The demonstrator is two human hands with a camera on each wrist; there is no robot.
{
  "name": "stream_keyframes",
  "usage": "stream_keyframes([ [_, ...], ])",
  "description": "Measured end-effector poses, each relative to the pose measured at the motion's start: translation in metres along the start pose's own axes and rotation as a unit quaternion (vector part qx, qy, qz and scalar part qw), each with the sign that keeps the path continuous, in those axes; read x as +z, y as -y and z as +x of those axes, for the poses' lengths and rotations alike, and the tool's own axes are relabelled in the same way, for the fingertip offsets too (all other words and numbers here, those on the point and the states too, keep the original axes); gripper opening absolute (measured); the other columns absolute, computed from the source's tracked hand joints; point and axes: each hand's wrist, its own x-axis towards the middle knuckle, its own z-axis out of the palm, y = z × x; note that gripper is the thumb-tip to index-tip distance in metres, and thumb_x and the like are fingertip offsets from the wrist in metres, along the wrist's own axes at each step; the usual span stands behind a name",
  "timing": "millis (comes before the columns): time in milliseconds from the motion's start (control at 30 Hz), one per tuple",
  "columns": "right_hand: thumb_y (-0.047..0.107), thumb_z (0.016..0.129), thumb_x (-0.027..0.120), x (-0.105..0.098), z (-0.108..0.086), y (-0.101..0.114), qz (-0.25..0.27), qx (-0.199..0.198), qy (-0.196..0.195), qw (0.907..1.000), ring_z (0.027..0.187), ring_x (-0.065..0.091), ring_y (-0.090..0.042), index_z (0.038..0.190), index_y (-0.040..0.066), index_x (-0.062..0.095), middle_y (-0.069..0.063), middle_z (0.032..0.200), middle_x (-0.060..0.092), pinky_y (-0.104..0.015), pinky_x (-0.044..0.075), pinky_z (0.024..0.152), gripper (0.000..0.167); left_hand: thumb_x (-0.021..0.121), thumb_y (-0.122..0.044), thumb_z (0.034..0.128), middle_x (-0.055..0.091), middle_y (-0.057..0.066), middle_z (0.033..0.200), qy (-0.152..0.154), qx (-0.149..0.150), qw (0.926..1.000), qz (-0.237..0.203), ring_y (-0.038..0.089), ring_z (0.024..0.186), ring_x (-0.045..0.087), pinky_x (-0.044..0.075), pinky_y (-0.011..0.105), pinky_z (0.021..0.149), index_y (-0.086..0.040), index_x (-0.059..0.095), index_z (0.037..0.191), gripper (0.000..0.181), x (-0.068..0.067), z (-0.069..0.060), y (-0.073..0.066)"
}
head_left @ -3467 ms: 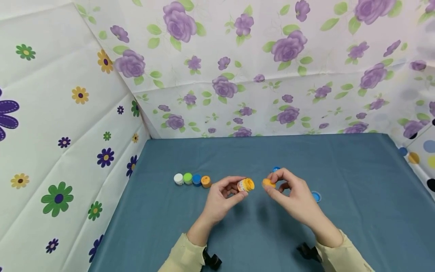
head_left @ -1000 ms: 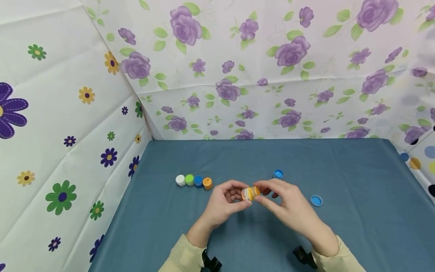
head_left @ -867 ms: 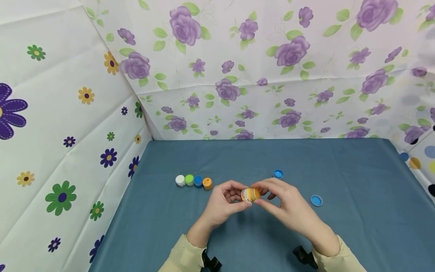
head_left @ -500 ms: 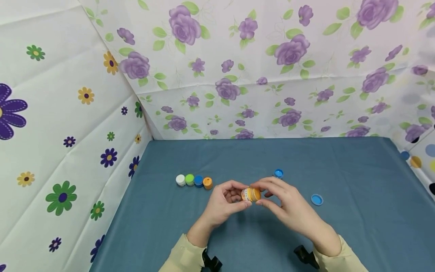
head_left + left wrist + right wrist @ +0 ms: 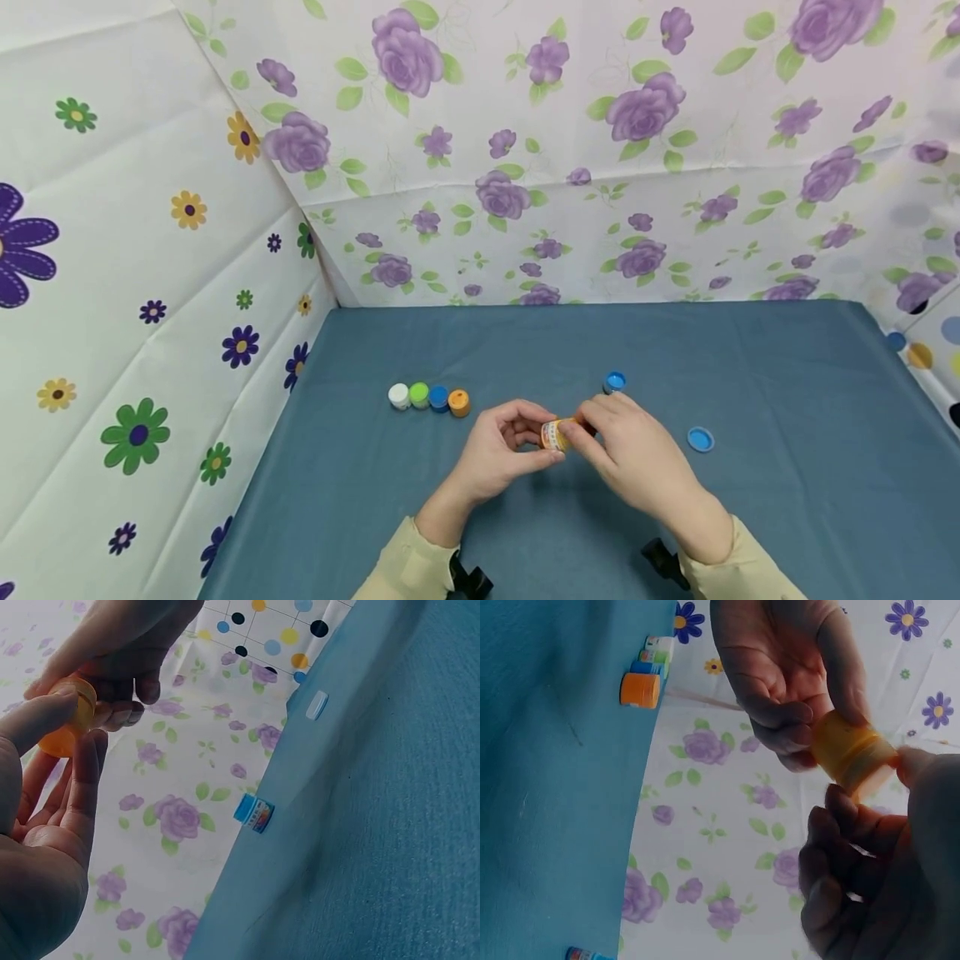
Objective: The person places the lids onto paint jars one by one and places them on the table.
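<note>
Tilted above the table, a small yellow paint jar (image 5: 552,437) with a white label is held by my left hand (image 5: 491,458) between thumb and fingers. My right hand (image 5: 637,458) pinches the jar's orange-yellow cap (image 5: 875,774) at the mouth end; in the head view its fingers mostly cover that cap. The right wrist view has the cap against the jar's mouth, thumb on one side and fingertips on the other. Just beyond the right hand stands a blue paint jar (image 5: 614,382), and its loose blue lid (image 5: 701,439) lies to the right.
Left of my hands, a row of capped paint jars touches side by side: white (image 5: 400,397), green (image 5: 419,396), blue (image 5: 438,399) and orange (image 5: 459,404). A blue cloth (image 5: 360,517) covers the table. Flowered sheets (image 5: 480,150) hang behind and at the left.
The cap, held apart from the yellow jar 3.5 s ago, is now at its mouth. Since half a second ago my right hand has turned and its fingers have closed further over the cap.
</note>
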Motion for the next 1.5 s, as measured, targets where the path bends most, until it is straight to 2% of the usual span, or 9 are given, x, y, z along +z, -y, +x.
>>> stream_keyframes([
  [133, 0.042, 0.113, 0.055, 0.000, 0.000, 0.000, 0.005, 0.035, 0.005, 0.9994, 0.072, 0.045, -0.004, 0.086, 0.030, 0.065, 0.019, 0.078, 0.052, -0.028, 0.043, 0.062, 0.032, 0.084, -0.002, 0.0922, 0.071, 0.010, 0.118, -0.004, -0.009, 1.0000, -0.001, 0.013, 0.097, 0.071, 0.061, 0.030, 0.086, 0.008, 0.067, 0.123, 0.036, 0.002, 0.000, -0.001],
  [233, 0.042, 0.113, 0.055, -0.003, -0.002, -0.003, 0.035, 0.043, 0.008, 0.9984, 0.082, 0.054, -0.006, 0.107, 0.027, 0.072, 0.016, 0.091, 0.061, -0.032, 0.049, 0.068, 0.024, 0.083, -0.001, 0.0925, 0.071, 0.011, 0.118, -0.013, -0.017, 0.9998, 0.000, 0.013, 0.096, 0.071, 0.061, 0.030, 0.085, 0.008, 0.067, 0.124, 0.037, 0.002, 0.000, -0.002],
  [300, 0.040, 0.112, 0.059, -0.005, -0.004, -0.006, 0.061, 0.029, 0.014, 0.9976, 0.095, 0.061, -0.008, 0.128, 0.026, 0.070, 0.013, 0.107, 0.066, -0.036, 0.055, 0.076, 0.024, 0.083, -0.001, 0.0928, 0.071, 0.010, 0.117, -0.018, -0.023, 0.9996, 0.001, 0.013, 0.095, 0.071, 0.061, 0.030, 0.085, 0.008, 0.066, 0.124, 0.037, 0.002, -0.001, -0.003],
  [367, 0.038, 0.109, 0.065, -0.007, -0.006, -0.009, 0.085, 0.002, 0.020, 0.9962, 0.109, 0.064, -0.011, 0.145, 0.028, 0.062, 0.012, 0.126, 0.066, -0.039, 0.058, 0.085, 0.037, 0.082, -0.002, 0.0934, 0.072, 0.008, 0.115, -0.021, -0.029, 0.9993, -0.004, 0.013, 0.094, 0.071, 0.061, 0.029, 0.085, 0.008, 0.066, 0.125, 0.037, 0.001, -0.001, -0.003],
  [500, 0.032, 0.104, 0.074, -0.009, -0.006, -0.015, 0.102, -0.067, 0.030, 0.9921, 0.123, 0.061, -0.013, 0.155, 0.032, 0.053, 0.012, 0.145, 0.058, -0.038, 0.056, 0.096, 0.055, 0.082, -0.003, 0.0943, 0.071, 0.006, 0.111, -0.023, -0.034, 0.9989, -0.023, 0.013, 0.094, 0.071, 0.061, 0.027, 0.085, 0.011, 0.064, 0.127, 0.039, -0.002, -0.002, -0.004],
  [700, 0.014, 0.097, 0.082, -0.011, -0.003, -0.018, 0.085, -0.119, -0.002, 0.9892, 0.122, 0.061, -0.014, 0.146, 0.027, 0.063, 0.010, 0.139, 0.061, -0.036, 0.056, 0.096, 0.055, 0.081, -0.004, 0.0946, 0.071, 0.006, 0.111, -0.017, -0.035, 0.9987, -0.033, 0.012, 0.093, 0.072, 0.061, 0.025, 0.084, 0.012, 0.063, 0.127, 0.040, -0.003, -0.002, -0.006],
  [900, 0.013, 0.096, 0.081, -0.011, -0.001, -0.015, 0.041, -0.112, -0.007, 0.9928, 0.120, 0.061, -0.016, 0.138, 0.020, 0.067, 0.007, 0.133, 0.063, -0.037, 0.055, 0.094, 0.044, 0.081, -0.002, 0.0944, 0.072, 0.006, 0.111, -0.013, -0.039, 0.9986, -0.034, 0.013, 0.093, 0.072, 0.061, 0.026, 0.084, 0.012, 0.064, 0.126, 0.038, -0.001, 0.000, -0.008],
  [1267, 0.037, 0.112, 0.059, -0.004, 0.002, -0.004, 0.023, -0.038, 0.040, 0.9982, 0.100, 0.055, -0.011, 0.118, 0.020, 0.064, 0.007, 0.117, 0.061, -0.038, 0.052, 0.084, 0.019, 0.085, -0.004, 0.0916, 0.072, 0.009, 0.117, -0.014, -0.017, 0.9997, -0.010, 0.013, 0.094, 0.071, 0.061, 0.029, 0.085, 0.010, 0.066, 0.121, 0.038, -0.001, 0.000, -0.007],
  [1500, 0.043, 0.115, 0.049, -0.003, 0.003, -0.002, 0.017, 0.006, 0.051, 0.9985, 0.076, 0.047, -0.005, 0.095, 0.028, 0.067, 0.015, 0.088, 0.056, -0.030, 0.045, 0.066, 0.031, 0.086, -0.004, 0.0914, 0.072, 0.014, 0.116, -0.009, -0.008, 0.9997, 0.023, 0.014, 0.093, 0.071, 0.062, 0.033, 0.084, 0.006, 0.069, 0.121, 0.036, 0.000, -0.002, -0.006],
])
